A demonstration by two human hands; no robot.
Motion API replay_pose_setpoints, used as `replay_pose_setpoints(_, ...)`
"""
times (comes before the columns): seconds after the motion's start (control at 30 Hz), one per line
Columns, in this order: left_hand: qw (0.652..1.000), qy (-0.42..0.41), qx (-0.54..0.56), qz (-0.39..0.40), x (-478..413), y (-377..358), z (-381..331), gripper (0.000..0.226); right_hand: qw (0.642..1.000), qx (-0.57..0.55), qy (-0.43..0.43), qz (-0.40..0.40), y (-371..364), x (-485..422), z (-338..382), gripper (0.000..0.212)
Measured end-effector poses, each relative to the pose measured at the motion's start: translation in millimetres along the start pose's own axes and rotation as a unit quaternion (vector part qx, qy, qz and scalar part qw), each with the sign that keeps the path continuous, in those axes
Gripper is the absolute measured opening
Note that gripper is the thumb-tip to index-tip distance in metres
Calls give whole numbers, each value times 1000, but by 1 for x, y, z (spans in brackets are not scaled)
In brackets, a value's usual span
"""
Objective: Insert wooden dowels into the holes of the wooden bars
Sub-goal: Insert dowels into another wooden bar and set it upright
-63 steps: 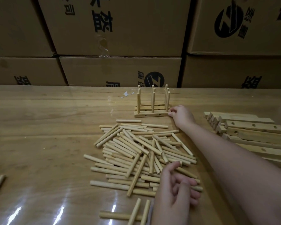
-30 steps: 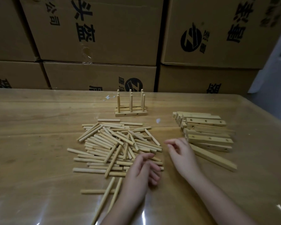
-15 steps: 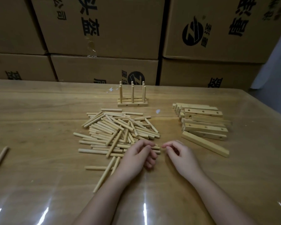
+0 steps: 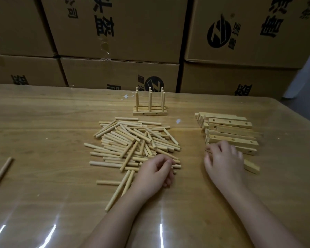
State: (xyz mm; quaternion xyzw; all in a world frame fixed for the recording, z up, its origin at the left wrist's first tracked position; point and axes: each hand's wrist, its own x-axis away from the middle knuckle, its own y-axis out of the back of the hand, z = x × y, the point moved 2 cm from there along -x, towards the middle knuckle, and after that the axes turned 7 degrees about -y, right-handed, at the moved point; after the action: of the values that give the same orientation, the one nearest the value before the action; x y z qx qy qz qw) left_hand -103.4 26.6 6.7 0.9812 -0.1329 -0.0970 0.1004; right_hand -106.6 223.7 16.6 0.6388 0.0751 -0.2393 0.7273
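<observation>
The dowels lay in a loose, crisscrossed heap at the middle of the table. They were short, plain wooden rods that looked light, stiff and smooth, so I judged they would roll or slide off one another at a nudge. One would best be pinched near its middle to lift it free of the heap, then held nearer one end to steer the tip into a hole.

To the right of the heap sat the stack of wooden bars, square in section with holes drilled in their faces. They looked rigid and light enough for one hand, best gripped across the narrow sides so the holes stayed uncovered.

The right hand lay palm down on the nearest bar, its fingers spread and relaxed rather than wrapped round it. The left hand rested at the near edge of the heap, with its fingers curled inward. I could not tell whether they pinched a dowel.

At the far side stood finished bars with dowels upright in them. A stray dowel lay well apart at the left, and stacked cardboard boxes rose behind the table.
</observation>
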Motion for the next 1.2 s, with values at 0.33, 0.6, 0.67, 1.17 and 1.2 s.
replay_pose_setpoints(0.33,1000,1,-1,6,1,0,-1,20,992,64,-105,34,-11,-5,-8,31)
replay_pose_setpoints(0.6,1000,4,1,8,1,-1,-3,19,994,-107,-23,-26,-8,-5,1,38)
replay_pose_setpoints(0.67,1000,7,0,7,1,-1,-3,20,969,-223,44,-97,1,0,8,39)
replay_pose_setpoints(1.17,941,36,336,7,-3,9,-6,29,859,-304,392,-128,24,41,49,32)
replay_pose_setpoints(1.2,937,35,347,13,-3,9,-5,30,859,-305,394,-119,24,42,50,41)
